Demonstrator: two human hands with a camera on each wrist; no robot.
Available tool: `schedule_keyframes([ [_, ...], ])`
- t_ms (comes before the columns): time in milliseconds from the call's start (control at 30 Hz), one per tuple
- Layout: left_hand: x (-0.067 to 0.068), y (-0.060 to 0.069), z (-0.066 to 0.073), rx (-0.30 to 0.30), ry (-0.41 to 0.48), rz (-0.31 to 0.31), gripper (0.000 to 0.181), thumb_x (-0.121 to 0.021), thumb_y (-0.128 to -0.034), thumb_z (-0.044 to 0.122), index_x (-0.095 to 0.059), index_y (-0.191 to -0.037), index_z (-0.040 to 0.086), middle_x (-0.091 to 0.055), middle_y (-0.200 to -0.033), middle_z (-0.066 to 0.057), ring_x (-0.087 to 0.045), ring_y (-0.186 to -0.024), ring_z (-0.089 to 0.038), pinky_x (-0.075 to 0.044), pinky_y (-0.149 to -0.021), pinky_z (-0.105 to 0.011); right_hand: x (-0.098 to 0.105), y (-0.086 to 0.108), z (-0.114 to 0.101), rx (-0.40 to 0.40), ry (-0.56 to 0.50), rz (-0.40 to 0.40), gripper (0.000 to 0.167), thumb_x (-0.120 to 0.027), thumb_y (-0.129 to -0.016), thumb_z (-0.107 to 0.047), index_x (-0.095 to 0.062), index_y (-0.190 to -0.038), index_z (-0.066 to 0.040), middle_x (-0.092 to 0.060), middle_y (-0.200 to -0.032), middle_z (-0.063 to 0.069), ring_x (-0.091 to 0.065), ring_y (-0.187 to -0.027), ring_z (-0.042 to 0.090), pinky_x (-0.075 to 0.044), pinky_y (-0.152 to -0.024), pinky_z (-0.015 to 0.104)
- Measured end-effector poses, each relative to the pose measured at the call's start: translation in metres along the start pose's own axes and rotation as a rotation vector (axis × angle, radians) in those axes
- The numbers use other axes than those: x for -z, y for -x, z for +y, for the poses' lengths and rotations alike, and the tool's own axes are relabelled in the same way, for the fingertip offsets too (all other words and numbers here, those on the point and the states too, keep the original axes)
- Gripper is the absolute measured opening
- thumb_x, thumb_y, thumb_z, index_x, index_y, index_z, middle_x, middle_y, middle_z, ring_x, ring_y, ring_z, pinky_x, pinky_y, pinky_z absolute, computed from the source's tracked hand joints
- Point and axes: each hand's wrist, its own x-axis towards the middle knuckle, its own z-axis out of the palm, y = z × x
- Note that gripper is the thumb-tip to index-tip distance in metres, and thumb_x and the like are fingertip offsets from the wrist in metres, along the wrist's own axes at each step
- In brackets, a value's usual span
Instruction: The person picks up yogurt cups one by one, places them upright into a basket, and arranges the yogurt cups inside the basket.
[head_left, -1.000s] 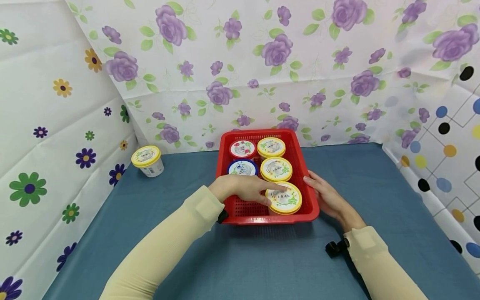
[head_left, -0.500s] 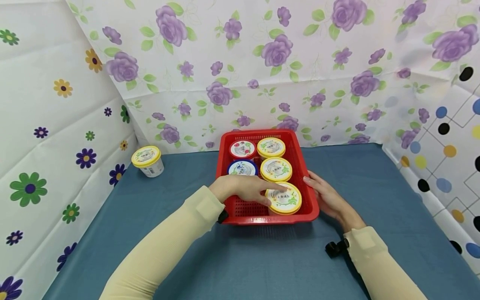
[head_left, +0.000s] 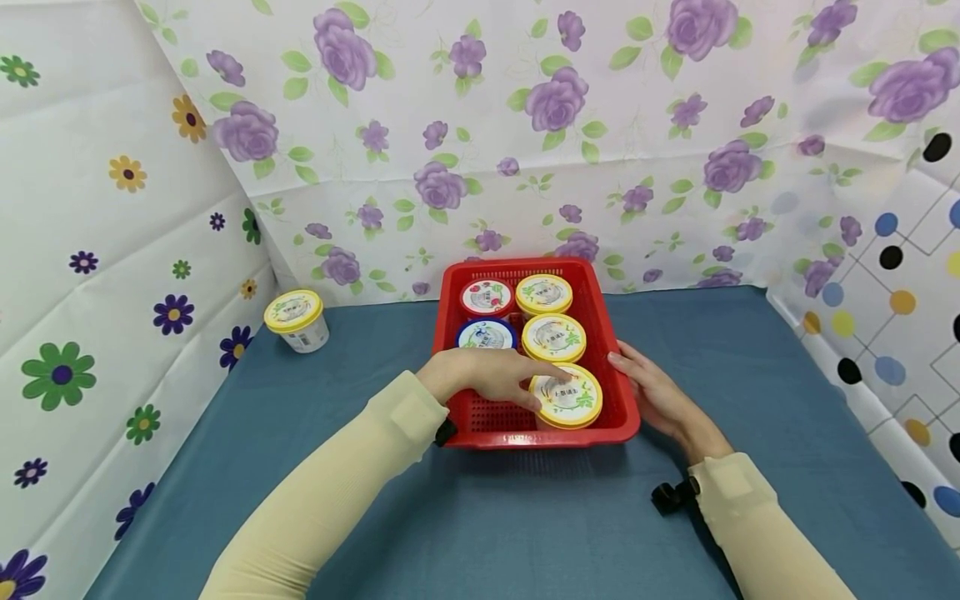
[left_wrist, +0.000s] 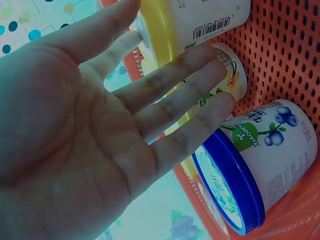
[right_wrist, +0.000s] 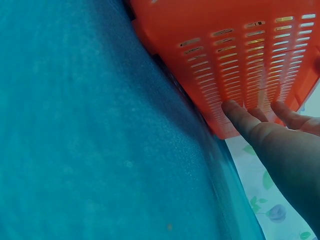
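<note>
A red plastic basket (head_left: 558,440) holds several lidded tubs, and my hands are at its near end. With thumb and index finger my left hand (head_left: 491,377) touches the lid of the nearest yellow-lidded tub (head_left: 567,407). In the left wrist view, the other fingers stretch out beside that tub (left_wrist: 210,20), near the blue-lidded tub (left_wrist: 235,185) printed with blueberries. My right hand (head_left: 660,402) rests its fingertips against the basket's right side. The right wrist view has those straight fingers (right_wrist: 270,142) on the slotted basket wall (right_wrist: 200,30).
Another yellow-lidded tub (head_left: 296,322) stands alone on the blue tablecloth (head_left: 360,350) at the far left. Inside the basket are a red-lidded tub (head_left: 487,297) and two more yellow-lidded tubs (head_left: 553,337). A flowered cloth (head_left: 495,117) hangs behind the table.
The lettering on the nearest lid has shifted in angle slightly, so the tub or lid appears to turn a little under my left hand. The right hand and basket stay put.
</note>
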Motion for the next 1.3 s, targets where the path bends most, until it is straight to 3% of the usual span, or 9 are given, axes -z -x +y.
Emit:
schedule_keyframes([
  [533,0.001,0.003,0.0,0.028,0.008,0.008,0.073,-0.074,-0.097,0.031,-0.039,-0.161,0.037,-0.056,-0.143,-0.002,-0.05,-0.129,-0.022,-0.051,-0.104,-0.042,0.002,0.0,0.001,0.007,-0.013,-0.018,0.061,-0.044,-0.113,-0.032,-0.018,-0.165,-0.012,-0.053,-0.147,0.008,-0.066,-0.119,0.016,-0.058,-0.094,0.041],
  [667,0.004,0.006,-0.003,0.023,0.001,0.017,0.071,-0.071,-0.0994,0.035,-0.037,-0.162,0.037,-0.062,-0.125,0.0,-0.055,-0.114,-0.016,-0.053,-0.096,-0.036,0.002,0.0,0.002,0.007,-0.036,-0.018,0.061,-0.043,-0.114,-0.032,-0.017,-0.165,-0.012,-0.053,-0.147,0.006,-0.066,-0.12,0.015,-0.058,-0.095,0.039],
  [800,0.01,0.011,-0.005,-0.015,0.004,0.045,0.066,-0.066,-0.1032,0.034,-0.037,-0.162,0.033,-0.065,-0.102,-0.006,-0.059,-0.089,-0.015,-0.051,-0.083,-0.031,0.002,-0.001,0.002,0.006,-0.048,-0.018,0.061,-0.043,-0.114,-0.032,-0.017,-0.165,-0.012,-0.053,-0.146,0.005,-0.066,-0.12,0.015,-0.058,-0.095,0.039],
  [900,0.013,0.014,-0.007,-0.034,0.019,0.06,0.065,-0.065,-0.1041,0.031,-0.037,-0.163,0.029,-0.063,-0.094,-0.008,-0.058,-0.078,-0.015,-0.05,-0.077,-0.029,0.002,-0.001,0.003,0.007,-0.048,-0.021,0.061,-0.043,-0.114,-0.031,-0.017,-0.165,-0.012,-0.053,-0.146,0.007,-0.066,-0.12,0.016,-0.058,-0.094,0.04],
  [1200,0.015,0.019,-0.009,-0.022,0.038,0.072,0.067,-0.067,-0.1028,0.029,-0.037,-0.163,0.026,-0.062,-0.11,-0.002,-0.061,-0.094,-0.016,-0.053,-0.081,-0.027,0.003,-0.001,0.002,0.01,-0.038,-0.024,0.06,-0.042,-0.114,-0.031,-0.018,-0.165,-0.012,-0.048,-0.151,0.014,-0.066,-0.12,0.017,-0.058,-0.094,0.04],
  [1300,0.015,0.02,-0.013,-0.034,0.074,0.083,0.067,-0.067,-0.1029,0.027,-0.037,-0.163,0.025,-0.063,-0.113,-0.003,-0.063,-0.088,-0.016,-0.055,-0.079,-0.028,0.002,-0.002,0.002,0.009,-0.038,-0.023,0.06,-0.042,-0.114,-0.031,-0.018,-0.165,-0.012,-0.049,-0.151,0.013,-0.067,-0.119,0.017,-0.058,-0.094,0.04],
])
